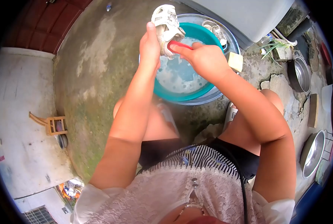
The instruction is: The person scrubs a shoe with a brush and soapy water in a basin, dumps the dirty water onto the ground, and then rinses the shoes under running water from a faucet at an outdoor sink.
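My left hand [150, 46] is closed around a white shoe [165, 20], holding it up over the left side of a teal basin [157, 91]. In my right hand [207, 61] is a red-handled brush [180, 45], pressed against the heel end of the shoe; its bristles are hidden. Soapy water [181, 74] with patches of foam fills the basin, which sits in a wider metal basin [215, 95]. A second shoe [215, 31] rests at the far right, on the metal basin's rim area. Near the right rim lies a pale yellow block [235, 62], perhaps soap.
A grey-white appliance or cabinet [245, 15] stands behind the basins. To the right are a metal pot [299, 74], another metal bowl [313, 154] and green onions [277, 50]. A small wooden chair [56, 126] is by the left wall. The concrete ground [88, 93] is mossy and stained.
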Motion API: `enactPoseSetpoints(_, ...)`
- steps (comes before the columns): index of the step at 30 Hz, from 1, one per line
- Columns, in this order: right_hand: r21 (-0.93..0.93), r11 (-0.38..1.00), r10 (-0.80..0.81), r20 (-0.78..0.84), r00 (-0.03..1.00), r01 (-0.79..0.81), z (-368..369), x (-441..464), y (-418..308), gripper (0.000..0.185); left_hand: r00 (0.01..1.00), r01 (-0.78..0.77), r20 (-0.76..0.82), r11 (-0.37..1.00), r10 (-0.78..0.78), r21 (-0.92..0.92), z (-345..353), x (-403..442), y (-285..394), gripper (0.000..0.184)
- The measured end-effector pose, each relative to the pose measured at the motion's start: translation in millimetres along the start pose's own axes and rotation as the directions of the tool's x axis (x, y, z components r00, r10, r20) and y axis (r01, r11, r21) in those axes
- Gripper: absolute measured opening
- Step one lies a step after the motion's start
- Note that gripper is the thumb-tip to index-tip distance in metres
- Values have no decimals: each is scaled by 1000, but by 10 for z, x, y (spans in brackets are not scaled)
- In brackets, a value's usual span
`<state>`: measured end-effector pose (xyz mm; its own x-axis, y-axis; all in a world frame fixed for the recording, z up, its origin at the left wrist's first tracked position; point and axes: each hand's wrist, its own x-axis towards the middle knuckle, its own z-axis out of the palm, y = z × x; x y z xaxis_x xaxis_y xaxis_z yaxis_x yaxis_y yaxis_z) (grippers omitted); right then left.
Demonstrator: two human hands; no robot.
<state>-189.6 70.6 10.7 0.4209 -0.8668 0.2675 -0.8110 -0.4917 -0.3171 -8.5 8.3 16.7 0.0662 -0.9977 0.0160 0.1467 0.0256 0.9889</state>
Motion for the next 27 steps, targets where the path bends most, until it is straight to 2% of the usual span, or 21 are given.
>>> enactPoseSetpoints(3, -100, 994, 32, 17, 999, -30, -15, -7, -81, 37, 999, -31, -19, 998, 32, 46, -16, 28, 4, 63)
enactPoseSetpoints(4, 67, 997, 25, -12, 1000, -24, 18, -13, -117, 37, 999, -42, -31, 997, 44, 63, -33, 37, -20, 63)
enactPoseSetpoints(6, 394, 919, 26, -69, 997, 3, 240, -37, -168, 37, 995, -95, -22, 989, 98, 114, -74, 67, -57, 63)
enactPoseSetpoints(7, 599, 801, 48, -61, 997, -2, 348, -12, -133, 37, 992, -119, -15, 983, 122, 142, -86, 61, -67, 64)
enactPoseSetpoints(8, 771, 637, 70, -53, 996, -4, 453, 13, -100, 37, 993, -117, -5, 989, 118, 88, -92, 40, -80, 63)
enactPoseSetpoints(9, 886, 338, 77, 311, 947, -318, 11, 18, -155, 36, 993, -120, 4, 992, 119, 31, -82, 18, -57, 63)
enactPoseSetpoints(10, 786, 21, -39, 618, 785, -618, -235, 28, -172, 36, 992, -122, 14, 992, 122, -25, -61, 18, -43, 63)
enactPoseSetpoints(13, 791, 3, -64, 611, 789, -612, -220, 52, -149, 37, 991, -131, -12, 965, 132, -227, -41, 40, -68, 64)
enactPoseSetpoints(16, 792, -19, -90, 606, 790, -610, -170, 60, -83, 38, 992, -89, 75, 976, 106, -200, -124, 56, -80, 67)
enactPoseSetpoints(17, 877, 316, -1, 382, 924, -362, 19, 71, -2, 39, 996, -60, 59, 988, 69, -141, -129, 52, -96, 67)
enactPoseSetpoints(18, 777, 624, -8, 112, 994, -83, 338, 101, 117, 40, 998, -33, 41, 996, 36, -81, -130, 57, -104, 67)
enactPoseSetpoints(20, 348, 925, -102, -158, 982, 152, 430, 112, 169, 43, 1000, -5, 4, 1000, 5, -11, -85, 79, -75, 67)
enactPoseSetpoints(22, 5, 997, -79, -159, 984, 81, 182, 5, 63, 47, 999, 16, -34, 1000, -15, 5, 9, 26, -22, 66)
enactPoseSetpoints(26, -166, 986, -6, -189, 982, -26, 76, 17, -10, 47, 998, 12, -54, 1000, -11, 11, 75, -50, 89, 62)
enactPoseSetpoints(27, -45, 999, 3, -154, 988, -10, 106, 23, -17, 46, 999, -13, -46, 1000, 15, 26, 51, -20, 64, 62)
